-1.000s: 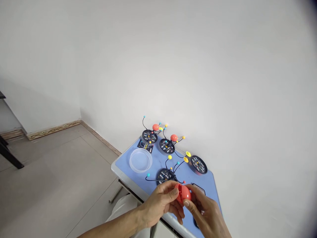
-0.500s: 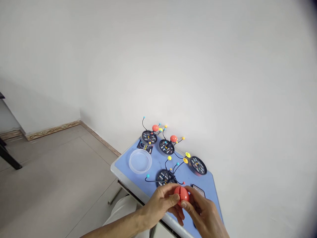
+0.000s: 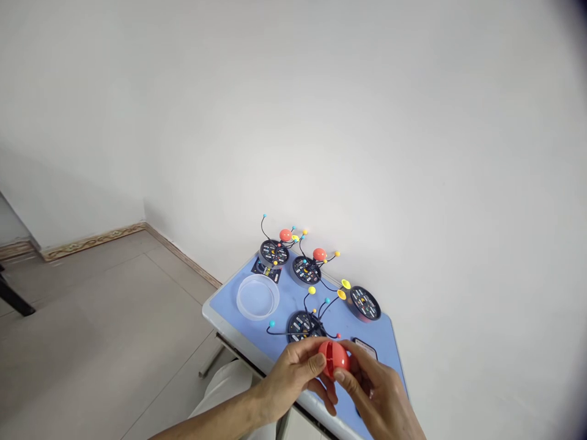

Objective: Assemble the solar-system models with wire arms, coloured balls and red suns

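Both my hands meet over the table's near side on a red plastic ball (image 3: 338,357), whose two halves have a dark gap between them. The fingers and thumb of my left hand (image 3: 298,370) grip the left half. On the right half, my right hand (image 3: 373,382) closes with its thumb at the lower front. Just beyond the hands sits a solar system model (image 3: 302,327), its black round base carrying bent black arms tipped with small yellow, teal, orange and red balls. My hands cover the base's near edge.
Two more models, each with a red ball (image 3: 320,254), stand at the back by the wall. A clear round lid (image 3: 257,297) lies left, near a dark printed card (image 3: 259,269). A black round base (image 3: 365,304) sits right. A dark phone-like object (image 3: 365,348) is partly hidden.
The gap in the red ball looks wider and has turned slightly within my fingers. My hands keep their grip. The whole view has shifted a little.
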Action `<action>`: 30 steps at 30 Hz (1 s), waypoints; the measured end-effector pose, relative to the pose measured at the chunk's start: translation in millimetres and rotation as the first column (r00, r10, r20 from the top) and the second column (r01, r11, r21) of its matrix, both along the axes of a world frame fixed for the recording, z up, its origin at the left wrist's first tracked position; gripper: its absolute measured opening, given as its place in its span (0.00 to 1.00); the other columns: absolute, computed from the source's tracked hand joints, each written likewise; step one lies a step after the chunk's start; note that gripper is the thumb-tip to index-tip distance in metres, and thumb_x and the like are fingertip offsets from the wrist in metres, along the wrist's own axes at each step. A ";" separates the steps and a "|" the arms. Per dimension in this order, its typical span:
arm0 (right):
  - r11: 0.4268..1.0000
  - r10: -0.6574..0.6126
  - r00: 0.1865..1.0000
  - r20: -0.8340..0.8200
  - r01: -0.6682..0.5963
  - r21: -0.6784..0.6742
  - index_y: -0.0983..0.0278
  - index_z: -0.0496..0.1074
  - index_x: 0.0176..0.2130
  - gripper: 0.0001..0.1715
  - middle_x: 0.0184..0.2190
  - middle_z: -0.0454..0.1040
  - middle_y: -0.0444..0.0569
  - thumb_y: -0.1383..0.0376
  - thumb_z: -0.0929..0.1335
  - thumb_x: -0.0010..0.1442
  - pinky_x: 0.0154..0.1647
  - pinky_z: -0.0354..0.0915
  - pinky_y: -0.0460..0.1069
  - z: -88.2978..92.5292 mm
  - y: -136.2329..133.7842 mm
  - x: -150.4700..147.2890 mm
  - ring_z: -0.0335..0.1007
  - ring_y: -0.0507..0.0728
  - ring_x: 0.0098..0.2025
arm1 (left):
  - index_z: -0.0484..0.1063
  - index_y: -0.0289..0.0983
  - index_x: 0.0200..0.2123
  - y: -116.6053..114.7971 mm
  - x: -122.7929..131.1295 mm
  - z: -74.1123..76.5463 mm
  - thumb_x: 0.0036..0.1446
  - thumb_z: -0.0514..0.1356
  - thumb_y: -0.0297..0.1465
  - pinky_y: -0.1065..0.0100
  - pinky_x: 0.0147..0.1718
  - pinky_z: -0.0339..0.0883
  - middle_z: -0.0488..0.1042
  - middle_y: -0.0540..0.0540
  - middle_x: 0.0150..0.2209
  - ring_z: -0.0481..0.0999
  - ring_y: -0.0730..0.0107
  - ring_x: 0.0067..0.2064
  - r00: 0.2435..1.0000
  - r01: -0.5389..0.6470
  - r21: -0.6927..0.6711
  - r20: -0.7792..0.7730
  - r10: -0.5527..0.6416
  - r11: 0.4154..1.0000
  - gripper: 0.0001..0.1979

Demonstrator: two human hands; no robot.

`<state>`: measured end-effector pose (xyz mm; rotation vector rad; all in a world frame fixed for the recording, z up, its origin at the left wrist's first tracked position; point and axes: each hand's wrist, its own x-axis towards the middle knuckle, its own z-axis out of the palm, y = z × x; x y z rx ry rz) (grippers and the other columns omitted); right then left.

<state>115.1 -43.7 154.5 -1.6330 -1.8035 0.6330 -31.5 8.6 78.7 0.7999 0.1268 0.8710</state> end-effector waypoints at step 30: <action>0.994 -0.073 0.997 0.036 0.070 0.078 0.63 0.74 0.49 0.26 0.25 0.74 0.44 0.48 0.68 0.61 0.23 0.63 0.45 -6.1 -0.6 0.8 0.66 0.52 0.23 | 0.77 0.30 0.44 5.3 -1.4 -4.8 0.63 0.61 0.43 0.66 0.32 0.74 0.75 0.42 0.31 0.77 0.67 0.31 0.997 0.003 -0.060 0.084 0.002 0.998 0.20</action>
